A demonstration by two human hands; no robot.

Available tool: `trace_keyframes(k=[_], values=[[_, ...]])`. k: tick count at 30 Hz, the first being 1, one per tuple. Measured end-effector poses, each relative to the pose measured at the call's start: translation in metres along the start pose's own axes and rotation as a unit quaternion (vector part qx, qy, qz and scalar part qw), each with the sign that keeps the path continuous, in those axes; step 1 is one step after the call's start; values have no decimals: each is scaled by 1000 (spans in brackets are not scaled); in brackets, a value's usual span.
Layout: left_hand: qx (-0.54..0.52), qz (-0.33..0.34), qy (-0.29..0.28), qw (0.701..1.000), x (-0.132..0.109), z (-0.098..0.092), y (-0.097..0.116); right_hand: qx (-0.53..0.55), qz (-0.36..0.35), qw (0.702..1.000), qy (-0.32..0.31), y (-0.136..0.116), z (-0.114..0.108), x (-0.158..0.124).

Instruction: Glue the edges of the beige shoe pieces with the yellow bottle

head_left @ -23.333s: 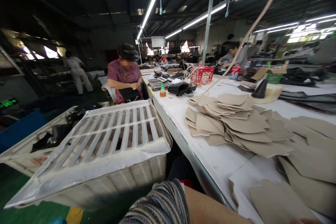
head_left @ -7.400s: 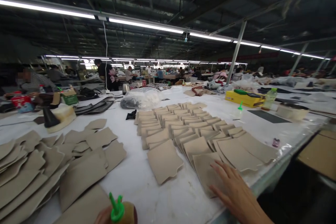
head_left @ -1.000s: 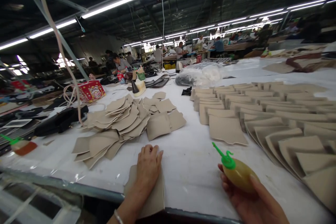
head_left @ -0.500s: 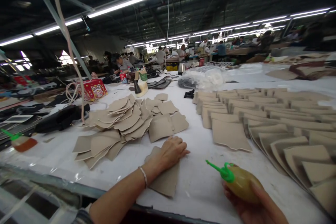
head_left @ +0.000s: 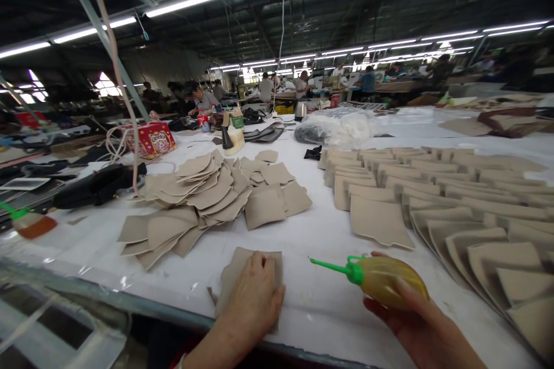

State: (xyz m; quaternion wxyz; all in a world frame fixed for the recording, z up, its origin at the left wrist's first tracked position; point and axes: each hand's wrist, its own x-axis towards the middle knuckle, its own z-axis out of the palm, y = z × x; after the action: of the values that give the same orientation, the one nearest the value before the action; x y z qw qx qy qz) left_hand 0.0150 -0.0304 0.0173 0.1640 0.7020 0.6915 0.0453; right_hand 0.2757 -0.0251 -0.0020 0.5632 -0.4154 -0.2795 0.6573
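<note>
The left hand [head_left: 255, 300] lay palm down, fingers extended and together, on a single beige cut piece [head_left: 242, 262] at the near edge of the tabletop [head_left: 320, 305] — pressing, not gripping, with nothing closed in it. The piece lay flat, its near part hidden under the hand and wrist. The right hand [head_left: 426, 328] was closed around a yellow squeeze bottle [head_left: 385, 279], held just above the tabletop by the near edge, to the right of the piece and apart from it. The bottle was almost level, its green nozzle [head_left: 331, 265] pointing left towards the piece; the tip did not touch it.

Beyond the left hand, towards the middle of the tabletop, a loose heap of beige pieces [head_left: 203, 196] lay fanned and overlapping. Along the right side, overlapped rows of like pieces [head_left: 454, 184] ran towards the far edge, with one front piece [head_left: 378, 222] at their near left end. At the left edge lay a second bottle [head_left: 30, 225] with orange contents, near a black bag [head_left: 97, 184] and a red patterned box [head_left: 151, 138]. A clear plastic bag [head_left: 337, 127] sat towards the far edge. A pale cord [head_left: 119, 81] hung down over the left part of the tabletop. Other people [head_left: 203, 101] sat at benches further off — too small to record in detail.
</note>
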Motion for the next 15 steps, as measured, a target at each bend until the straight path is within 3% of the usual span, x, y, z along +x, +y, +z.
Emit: trace_keyframes(k=[5, 10, 15], values=[[41, -26, -24, 999, -3, -11, 1, -53, 3, 998, 22, 6, -9, 1], [64, -37, -46, 996, 12, -15, 13, -152, -61, 986, 7, 6, -5, 2], [118, -37, -43, 991, 20, -20, 14, -167, -114, 979, 30, -1, -4, 3]])
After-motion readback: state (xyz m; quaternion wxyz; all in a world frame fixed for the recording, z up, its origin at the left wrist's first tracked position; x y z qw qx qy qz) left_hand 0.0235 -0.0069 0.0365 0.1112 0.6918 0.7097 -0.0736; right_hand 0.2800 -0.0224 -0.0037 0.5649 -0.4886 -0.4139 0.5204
